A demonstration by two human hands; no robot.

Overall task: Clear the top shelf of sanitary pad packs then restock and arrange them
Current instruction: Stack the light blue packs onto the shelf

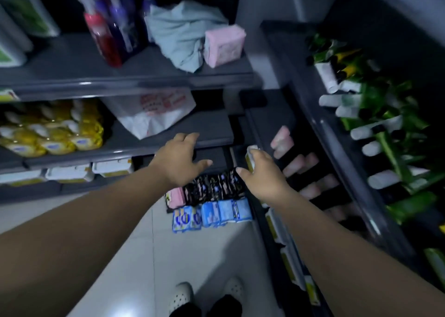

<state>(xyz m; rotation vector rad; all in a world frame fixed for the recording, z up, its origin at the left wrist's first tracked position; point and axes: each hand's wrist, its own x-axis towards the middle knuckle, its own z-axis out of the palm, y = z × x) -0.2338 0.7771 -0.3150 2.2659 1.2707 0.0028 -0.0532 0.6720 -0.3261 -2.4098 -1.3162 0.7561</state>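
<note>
A single pink sanitary pad pack (224, 45) stands on the top shelf (72, 64), leaning on a crumpled light blue cloth (178, 32). On the floor below lie rows of packs: black ones (214, 186), a pink one (175, 197) and blue ones (212, 214). More pink packs (283, 141) stand in black dividers on the right-hand shelf. My left hand (179, 159) hovers with fingers spread near the second shelf's edge and holds nothing. My right hand (261, 172) has its thumb out; its fingertips touch a white and yellow label (250, 159) on the shelf corner.
Pump bottles (106, 27) and white jugs stand on the top shelf's left. Yellow packs (53, 133) and a white plastic bag (154, 114) fill the second shelf. Green and white tubes (375, 114) crowd the right rack. My white shoes (183, 295) stand on pale tiles.
</note>
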